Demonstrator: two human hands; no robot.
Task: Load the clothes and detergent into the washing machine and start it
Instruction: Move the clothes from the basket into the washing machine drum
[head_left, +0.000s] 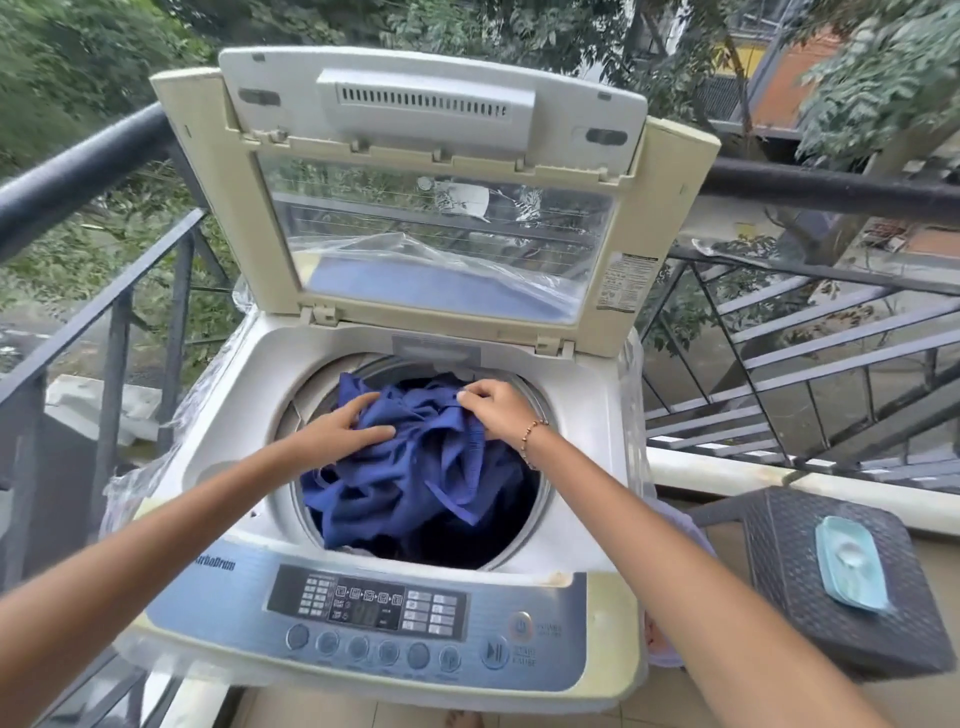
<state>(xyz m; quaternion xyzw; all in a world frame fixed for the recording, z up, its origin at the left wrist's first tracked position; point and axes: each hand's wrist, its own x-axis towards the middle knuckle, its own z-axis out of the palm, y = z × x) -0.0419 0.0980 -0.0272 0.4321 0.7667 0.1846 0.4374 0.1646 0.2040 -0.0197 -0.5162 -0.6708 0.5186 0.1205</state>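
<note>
Filling the drum of the washing machine (561, 415), blue clothes (415, 478) are pressed by the left hand (345, 423), fingers spread flat. A fold is pinched by the right hand (498, 408). The lid (415, 171) is propped upright.

We see a dark railing (78, 171) running behind and to both sides of us, with green trees (78, 62) beyond it. To our right stands a dark woven stool (810, 613), and on top of it lies a pale blue dish (849, 564) with something small and whitish in it. Past the railing on the right, metal stairs (810, 364) slope downward. Farther off, an orange building (789, 88) shows between the leaves.
</note>
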